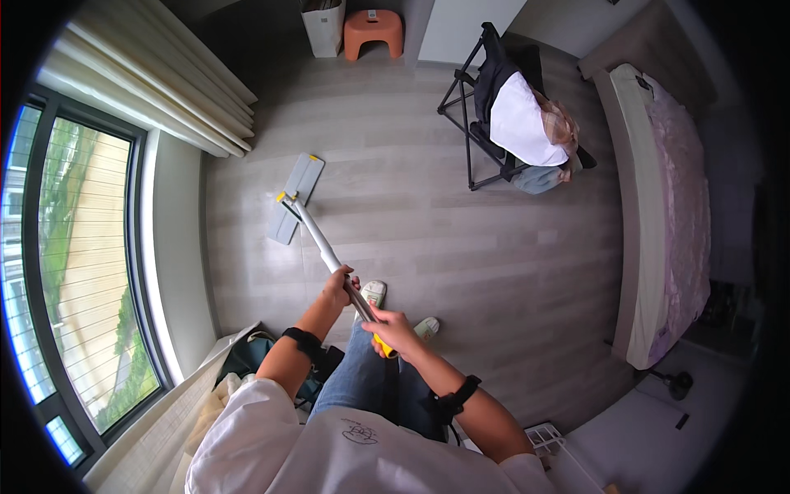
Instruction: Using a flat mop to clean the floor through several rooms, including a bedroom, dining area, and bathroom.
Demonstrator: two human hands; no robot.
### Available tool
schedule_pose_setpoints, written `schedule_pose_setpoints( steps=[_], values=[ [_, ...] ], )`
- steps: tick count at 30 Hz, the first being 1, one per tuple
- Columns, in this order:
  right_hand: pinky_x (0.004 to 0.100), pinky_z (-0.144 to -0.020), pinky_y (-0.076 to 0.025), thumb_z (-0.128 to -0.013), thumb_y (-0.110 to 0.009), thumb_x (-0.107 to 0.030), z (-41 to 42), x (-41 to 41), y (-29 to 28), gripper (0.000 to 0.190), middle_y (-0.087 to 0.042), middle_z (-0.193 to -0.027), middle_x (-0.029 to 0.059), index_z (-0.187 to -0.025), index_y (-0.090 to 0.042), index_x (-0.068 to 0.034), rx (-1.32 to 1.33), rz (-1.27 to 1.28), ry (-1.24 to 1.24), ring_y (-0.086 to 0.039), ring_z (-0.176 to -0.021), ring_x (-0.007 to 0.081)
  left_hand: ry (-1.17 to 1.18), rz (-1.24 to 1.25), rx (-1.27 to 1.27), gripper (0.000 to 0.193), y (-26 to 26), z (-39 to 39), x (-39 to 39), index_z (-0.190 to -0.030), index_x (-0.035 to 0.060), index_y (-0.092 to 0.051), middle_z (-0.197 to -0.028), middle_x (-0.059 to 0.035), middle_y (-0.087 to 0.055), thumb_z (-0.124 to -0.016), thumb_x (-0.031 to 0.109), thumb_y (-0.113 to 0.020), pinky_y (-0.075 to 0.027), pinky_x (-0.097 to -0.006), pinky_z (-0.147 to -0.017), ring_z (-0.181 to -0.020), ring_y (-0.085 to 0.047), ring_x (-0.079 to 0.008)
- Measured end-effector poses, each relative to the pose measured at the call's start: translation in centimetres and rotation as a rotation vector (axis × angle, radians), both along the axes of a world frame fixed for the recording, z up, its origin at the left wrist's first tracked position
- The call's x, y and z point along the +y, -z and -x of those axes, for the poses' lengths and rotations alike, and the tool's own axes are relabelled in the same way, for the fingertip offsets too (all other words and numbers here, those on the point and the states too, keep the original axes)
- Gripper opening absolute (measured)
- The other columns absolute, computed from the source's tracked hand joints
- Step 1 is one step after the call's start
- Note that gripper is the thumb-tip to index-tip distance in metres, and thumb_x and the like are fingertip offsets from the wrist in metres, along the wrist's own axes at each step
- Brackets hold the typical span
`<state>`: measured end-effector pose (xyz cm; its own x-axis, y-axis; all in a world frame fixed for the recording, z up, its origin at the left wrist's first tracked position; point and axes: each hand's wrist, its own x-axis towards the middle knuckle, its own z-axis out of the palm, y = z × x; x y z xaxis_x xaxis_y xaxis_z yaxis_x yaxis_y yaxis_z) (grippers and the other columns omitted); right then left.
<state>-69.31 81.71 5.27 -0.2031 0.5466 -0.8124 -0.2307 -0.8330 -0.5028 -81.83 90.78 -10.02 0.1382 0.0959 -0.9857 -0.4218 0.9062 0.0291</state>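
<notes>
My left hand point(340, 286) grips the metal pole of a flat mop point(318, 238) partway down its length. Nearer my body, my right hand point(391, 330) is closed round the pole's top end, by its yellow grip point(385, 347). The pole slants up and left to a grey flat mop head point(296, 199) with yellow parts, which lies on the wood-look floor point(395, 216) toward the window side. The underside of the mop head is hidden.
A black folding chair point(467, 123) holding clothes stands at upper right. A bed point(642, 234) lines the right side. Curtains point(154, 74) and a window point(89, 259) are on the left. At the top are an orange stool point(373, 31) and a white paper bag point(323, 31).
</notes>
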Motion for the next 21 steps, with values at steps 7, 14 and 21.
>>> schedule_pose_setpoints(
  steps=[7, 14, 21],
  values=[
    [0.0255, -0.033, -0.036, -0.074, -0.049, -0.015, 4.2, -0.8, 2.4, 0.050, -0.044, -0.047, 0.0035, -0.119, -0.030, -0.007, -0.149, 0.053, -0.266, -0.043, -0.035, 0.0113, 0.037, 0.002, 0.243, 0.016, 3.0, 4.8, -2.6, -0.072, 0.0058, -0.032, -0.045, -0.0026, -0.035, -0.064, 0.008, -0.046, -0.038, -0.0248, -0.036, -0.036, -0.037, -0.0127],
    [0.0254, -0.033, -0.037, -0.070, -0.052, -0.016, -7.1, -13.5, 5.5, 0.047, -0.044, -0.046, 0.0039, -0.115, -0.039, -0.015, -0.209, 0.149, -0.292, -0.044, -0.036, 0.0115, -0.074, 0.027, 0.344, 0.006, 4.2, -6.9, -15.1, -0.065, 0.0012, -0.039, -0.042, -0.0046, -0.036, -0.062, 0.004, -0.044, -0.036, -0.0287, -0.031, -0.032, -0.037, -0.0149],
    [0.0223, -0.031, -0.032, -0.069, -0.057, -0.012, -33.4, -33.9, 2.5, 0.043, -0.046, -0.050, 0.0027, -0.111, -0.045, -0.015, -0.277, 0.408, -0.116, -0.041, -0.036, 0.0096, 0.034, 0.243, 0.364, 0.021, 1.1, -34.1, -34.8, -0.069, -0.0058, -0.047, -0.050, -0.0126, -0.048, -0.065, 0.015, -0.045, -0.042, -0.0359, -0.040, -0.042, -0.051, -0.0235]
  ],
)
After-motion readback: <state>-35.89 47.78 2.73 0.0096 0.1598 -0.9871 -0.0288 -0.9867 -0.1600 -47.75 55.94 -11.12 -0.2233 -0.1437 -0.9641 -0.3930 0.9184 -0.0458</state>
